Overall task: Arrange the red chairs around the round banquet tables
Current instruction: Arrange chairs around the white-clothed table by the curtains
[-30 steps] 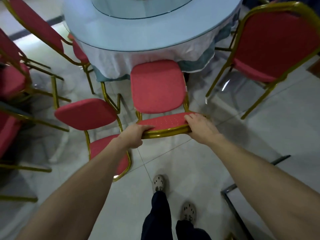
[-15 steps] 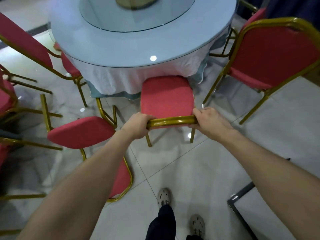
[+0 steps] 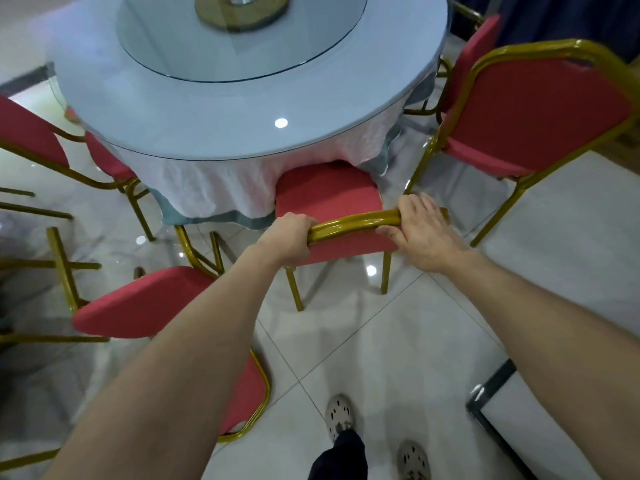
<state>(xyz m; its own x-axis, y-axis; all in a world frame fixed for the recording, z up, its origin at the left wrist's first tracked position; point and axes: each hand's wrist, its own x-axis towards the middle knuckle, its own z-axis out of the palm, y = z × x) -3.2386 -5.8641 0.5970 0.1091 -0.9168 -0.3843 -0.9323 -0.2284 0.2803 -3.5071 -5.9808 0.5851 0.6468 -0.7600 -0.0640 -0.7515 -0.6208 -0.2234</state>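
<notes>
Red padded gold-framed chair (image 3: 329, 192) at round cloth-draped glass-topped desk (image 3: 242, 140), on glossy white tiled floor (image 3: 381, 341).
Seat front sits under the desk edge; left grip (image 3: 289, 237) and right grip (image 3: 420, 230) both clasp its top rail. Bare tiles lie behind.

Looking down, I saw my left hand (image 3: 289, 237) and right hand (image 3: 420, 233) gripping the gold top rail of a red chair (image 3: 329, 192), its seat tucked under the white tablecloth (image 3: 207, 188) of a round table (image 3: 242, 126). A second chair (image 3: 540, 112) stood near on the right, a third chair (image 3: 138, 303) near on the left.
</notes>
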